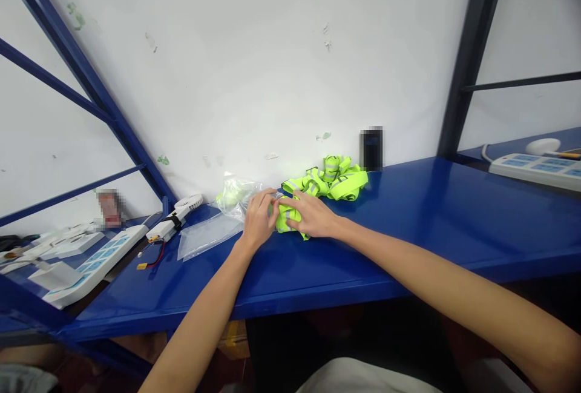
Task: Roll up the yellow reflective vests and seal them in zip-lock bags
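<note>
Between my hands, on the blue shelf, is a bundled neon-yellow reflective strap (pixel 285 218) with grey bands. My left hand (pixel 260 217) closes on its left side with bent fingers. From the right, my right hand (pixel 312 214) grips the same bundle, thumb and fingers curled over it. Just behind lies a loose heap of more neon-yellow reflective straps (pixel 347 184). Beside my left hand sits a clear plastic bag (pixel 233 194) with something yellow-green inside. Flat clear plastic bags (pixel 206 237) lie left of it.
A small white fan (pixel 188 202), a white battery pack with wires (pixel 166 229) and a white power strip (pixel 97 266) are on the left. A dark upright object (pixel 372 149) leans on the wall behind. Another power strip (pixel 540 168) lies far right. The blue shelf edge (pixel 318 302) runs in front.
</note>
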Demonstrator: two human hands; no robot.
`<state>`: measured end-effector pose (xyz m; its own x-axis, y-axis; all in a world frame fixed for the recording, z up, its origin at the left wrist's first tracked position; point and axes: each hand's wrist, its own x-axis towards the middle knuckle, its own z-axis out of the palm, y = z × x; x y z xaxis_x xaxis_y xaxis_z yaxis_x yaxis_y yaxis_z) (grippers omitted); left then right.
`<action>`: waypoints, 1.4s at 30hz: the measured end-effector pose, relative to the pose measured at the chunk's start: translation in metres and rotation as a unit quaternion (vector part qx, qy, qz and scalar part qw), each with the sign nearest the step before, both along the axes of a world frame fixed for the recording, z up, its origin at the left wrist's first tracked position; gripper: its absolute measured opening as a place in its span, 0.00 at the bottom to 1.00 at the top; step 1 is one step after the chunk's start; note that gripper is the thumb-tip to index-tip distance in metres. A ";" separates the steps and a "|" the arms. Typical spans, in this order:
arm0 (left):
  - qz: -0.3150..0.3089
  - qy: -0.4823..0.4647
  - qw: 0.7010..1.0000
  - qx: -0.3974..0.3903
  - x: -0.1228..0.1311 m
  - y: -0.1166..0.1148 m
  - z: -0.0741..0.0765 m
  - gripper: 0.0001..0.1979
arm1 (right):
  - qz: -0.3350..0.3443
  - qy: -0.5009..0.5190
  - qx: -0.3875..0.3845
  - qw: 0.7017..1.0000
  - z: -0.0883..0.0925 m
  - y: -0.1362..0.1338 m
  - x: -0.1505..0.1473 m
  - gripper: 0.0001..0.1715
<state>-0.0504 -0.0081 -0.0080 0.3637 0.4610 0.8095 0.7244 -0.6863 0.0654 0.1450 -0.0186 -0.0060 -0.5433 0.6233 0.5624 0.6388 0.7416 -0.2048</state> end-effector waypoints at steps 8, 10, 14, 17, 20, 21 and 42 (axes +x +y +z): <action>-0.106 0.045 0.988 -0.107 0.000 -0.012 0.009 0.31 | 0.000 0.181 -0.057 0.982 0.012 0.015 0.012 0.31; -0.104 0.091 0.985 -0.105 -0.003 -0.012 0.010 0.38 | 0.016 0.198 -0.081 0.977 0.012 0.018 0.017 0.32; -0.039 0.148 0.986 -0.070 -0.006 -0.007 0.007 0.47 | 0.057 0.177 -0.091 0.978 0.011 0.019 0.024 0.38; 0.024 0.163 0.985 -0.051 -0.005 -0.004 0.003 0.56 | 0.042 0.137 -0.074 0.987 0.013 0.014 0.025 0.36; 0.054 0.171 0.983 -0.044 -0.002 -0.003 0.000 0.58 | 0.029 0.115 -0.046 0.992 0.015 0.009 0.023 0.22; 0.055 0.173 0.982 -0.044 -0.001 -0.004 -0.001 0.58 | 0.034 0.113 -0.039 0.992 0.015 0.008 0.022 0.19; -0.027 0.161 0.986 0.024 0.024 -0.007 -0.008 0.45 | 0.007 0.522 -0.178 0.834 -0.009 0.028 -0.002 0.12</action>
